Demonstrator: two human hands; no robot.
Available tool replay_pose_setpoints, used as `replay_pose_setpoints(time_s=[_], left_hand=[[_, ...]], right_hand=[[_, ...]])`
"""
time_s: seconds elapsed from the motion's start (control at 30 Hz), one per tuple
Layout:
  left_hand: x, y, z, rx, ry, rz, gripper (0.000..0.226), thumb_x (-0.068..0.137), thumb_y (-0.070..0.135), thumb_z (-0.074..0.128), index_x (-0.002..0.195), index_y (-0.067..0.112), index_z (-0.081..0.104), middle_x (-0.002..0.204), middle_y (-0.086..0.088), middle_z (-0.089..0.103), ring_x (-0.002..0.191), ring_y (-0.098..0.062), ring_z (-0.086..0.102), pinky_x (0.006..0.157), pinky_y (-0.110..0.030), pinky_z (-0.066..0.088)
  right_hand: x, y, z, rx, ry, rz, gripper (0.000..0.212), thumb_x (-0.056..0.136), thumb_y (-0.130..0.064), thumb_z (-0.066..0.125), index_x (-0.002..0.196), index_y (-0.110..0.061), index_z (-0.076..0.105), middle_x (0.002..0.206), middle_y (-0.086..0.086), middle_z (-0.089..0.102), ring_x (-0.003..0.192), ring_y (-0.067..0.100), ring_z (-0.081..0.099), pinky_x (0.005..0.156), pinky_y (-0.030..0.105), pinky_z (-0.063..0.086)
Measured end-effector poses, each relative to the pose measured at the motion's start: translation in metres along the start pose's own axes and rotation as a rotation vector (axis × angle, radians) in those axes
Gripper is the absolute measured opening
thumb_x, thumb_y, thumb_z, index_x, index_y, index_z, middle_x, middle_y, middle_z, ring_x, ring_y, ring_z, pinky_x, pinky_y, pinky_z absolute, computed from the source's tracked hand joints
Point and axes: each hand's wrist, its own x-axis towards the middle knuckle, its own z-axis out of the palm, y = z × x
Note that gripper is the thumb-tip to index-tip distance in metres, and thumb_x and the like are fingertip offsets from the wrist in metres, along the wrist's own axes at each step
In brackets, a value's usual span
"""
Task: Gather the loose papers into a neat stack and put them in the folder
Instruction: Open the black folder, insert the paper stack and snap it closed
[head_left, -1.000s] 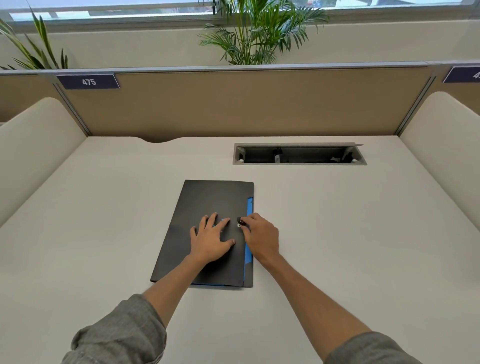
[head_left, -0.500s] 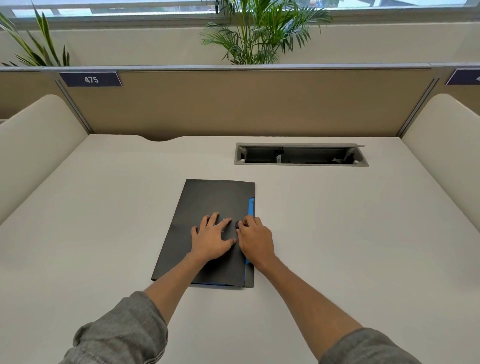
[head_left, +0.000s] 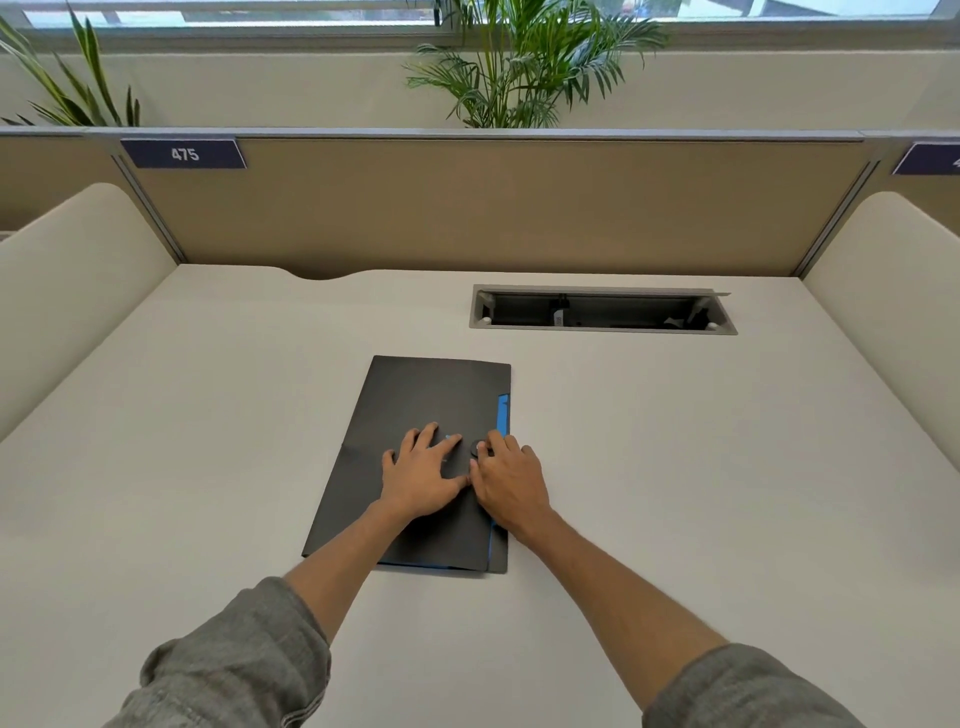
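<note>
A black folder (head_left: 415, 395) lies closed on the pale desk (head_left: 208, 467), slightly left of centre. Blue paper (head_left: 503, 415) shows as a thin strip along its right edge and at its near edge; no loose sheets lie outside it. My left hand (head_left: 423, 478) rests flat on the cover with its fingers spread. My right hand (head_left: 511, 480) lies beside it, thumbs touching, its fingertips at a small round black clasp (head_left: 477, 448) near the folder's right edge.
An open cable tray (head_left: 602, 312) is cut into the desk behind the folder, to the right. A tan partition (head_left: 467, 208) closes the back, and cream side panels (head_left: 78, 291) (head_left: 893, 291) flank the desk. Plants (head_left: 519, 67) stand behind.
My right hand first slid left over the clasp, then drew back a little so that the round clasp shows again. My left hand stayed flat on the cover.
</note>
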Motion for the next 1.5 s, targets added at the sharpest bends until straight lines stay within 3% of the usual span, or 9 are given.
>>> replay_pose_setpoints(time_s=[0.23, 0.4, 0.53, 0.8, 1.0, 1.1, 1.27, 1.37, 1.5], left_hand=[[-0.012, -0.031, -0.016, -0.020, 0.094, -0.142, 0.085, 0.073, 0.073, 0.059, 0.143, 0.031, 0.038, 0.156, -0.002, 0.025, 0.145, -0.019, 0.020, 0.113, -0.049, 0.024], [-0.025, -0.056, -0.023, -0.076, 0.216, -0.365, 0.094, 0.064, 0.078, 0.062, 0.132, 0.017, 0.044, 0.141, -0.009, 0.039, 0.134, -0.028, 0.034, 0.103, -0.048, 0.034], [-0.031, -0.062, -0.028, -0.088, 0.238, -0.514, 0.098, 0.069, 0.076, 0.061, 0.137, 0.009, 0.038, 0.135, -0.015, 0.043, 0.127, -0.035, 0.039, 0.098, -0.048, 0.041], [-0.030, -0.058, -0.027, -0.221, 0.228, -0.538, 0.078, 0.076, 0.060, 0.067, 0.130, 0.008, 0.044, 0.132, -0.016, 0.042, 0.126, -0.035, 0.037, 0.098, -0.047, 0.041], [-0.021, -0.072, -0.026, -0.540, 0.276, -0.551, 0.069, 0.074, 0.041, 0.077, 0.131, 0.009, 0.055, 0.130, -0.015, 0.054, 0.122, -0.034, 0.049, 0.099, -0.047, 0.045], [-0.022, -0.081, -0.026, -0.729, 0.315, -0.524, 0.054, 0.079, 0.028, 0.075, 0.127, 0.011, 0.059, 0.123, -0.011, 0.063, 0.108, -0.029, 0.060, 0.094, -0.043, 0.049], [-0.023, -0.086, -0.033, -1.097, 0.286, -0.448, 0.038, 0.091, 0.017, 0.063, 0.127, 0.021, 0.053, 0.099, -0.004, 0.066, 0.091, -0.023, 0.066, 0.070, -0.032, 0.050], [-0.018, -0.083, -0.044, -1.167, 0.297, -0.391, 0.036, 0.093, 0.012, 0.057, 0.126, 0.025, 0.053, 0.092, -0.005, 0.069, 0.081, -0.018, 0.066, 0.065, -0.027, 0.047], [-0.003, -0.079, -0.071, -1.200, 0.342, -0.380, 0.041, 0.086, 0.004, 0.049, 0.117, 0.031, 0.056, 0.086, 0.002, 0.067, 0.074, -0.012, 0.061, 0.064, -0.025, 0.046]], right_hand=[[-0.012, 0.019, -0.003, 0.112, 0.021, -0.015, 0.043, 0.099, -0.039, 0.043, 0.135, -0.018, 0.051, 0.129, 0.001, 0.052, 0.111, 0.021, 0.052, 0.087, 0.032, 0.046], [-0.024, 0.025, -0.005, 0.139, 0.042, 0.315, 0.058, 0.092, -0.060, 0.047, 0.130, -0.016, 0.054, 0.128, 0.002, 0.054, 0.113, 0.022, 0.051, 0.089, 0.034, 0.043], [-0.025, 0.017, -0.010, 0.171, -0.001, 0.408, 0.055, 0.087, -0.062, 0.051, 0.115, -0.015, 0.062, 0.118, 0.003, 0.056, 0.108, 0.023, 0.054, 0.087, 0.035, 0.042], [-0.018, -0.010, -0.023, 0.518, -0.092, 0.646, 0.053, 0.081, -0.049, 0.064, 0.117, -0.011, 0.057, 0.119, 0.006, 0.055, 0.107, 0.024, 0.057, 0.090, 0.037, 0.050], [-0.011, -0.016, -0.023, 0.671, -0.130, 0.759, 0.061, 0.081, -0.041, 0.069, 0.129, -0.011, 0.046, 0.130, 0.006, 0.047, 0.120, 0.024, 0.049, 0.098, 0.040, 0.045], [-0.009, -0.014, -0.021, 0.785, -0.086, 0.774, 0.055, 0.085, -0.029, 0.067, 0.132, -0.011, 0.042, 0.133, 0.007, 0.046, 0.119, 0.025, 0.050, 0.101, 0.042, 0.046], [-0.009, -0.010, -0.024, 1.111, 0.017, 0.752, 0.042, 0.094, -0.017, 0.055, 0.129, -0.025, 0.035, 0.116, 0.009, 0.059, 0.087, 0.018, 0.059, 0.091, 0.045, 0.054], [0.001, -0.010, -0.031, 1.143, 0.121, 0.698, 0.041, 0.096, -0.015, 0.051, 0.131, -0.030, 0.036, 0.111, 0.007, 0.061, 0.081, 0.012, 0.059, 0.080, 0.034, 0.054], [0.026, -0.010, -0.047, 1.166, 0.167, 0.655, 0.048, 0.098, -0.013, 0.049, 0.141, -0.029, 0.036, 0.114, 0.002, 0.060, 0.098, 0.020, 0.060, 0.087, 0.034, 0.052]])
